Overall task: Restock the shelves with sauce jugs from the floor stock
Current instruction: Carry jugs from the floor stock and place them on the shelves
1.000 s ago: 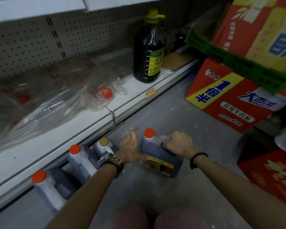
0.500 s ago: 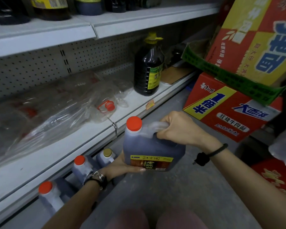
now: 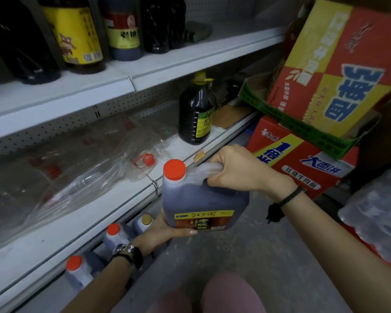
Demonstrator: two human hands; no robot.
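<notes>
A dark sauce jug [image 3: 199, 199] with an orange cap and a yellow-and-brown label hangs upright in the air in front of the bottom shelf [image 3: 104, 208]. My right hand [image 3: 237, 170] grips its handle from above. My left hand [image 3: 165, 229] cups its base from below. Three more jugs stand on the floor against the shelf foot: an orange-capped jug [image 3: 77, 269], another orange-capped jug [image 3: 115, 236] and a gold-capped jug [image 3: 145, 222].
Crumpled clear plastic wrap [image 3: 72, 177] covers the left of the bottom shelf; a tall dark bottle [image 3: 195, 114] stands at its right. Dark bottles [image 3: 122, 28] line the upper shelf. Stacked noodle cartons [image 3: 303, 161] and a wrapped pack [image 3: 375, 218] crowd the right.
The jug has come up off the floor to the height of the bottom shelf, carried by both hands. My view has tilted upward, bringing the upper shelf into sight.
</notes>
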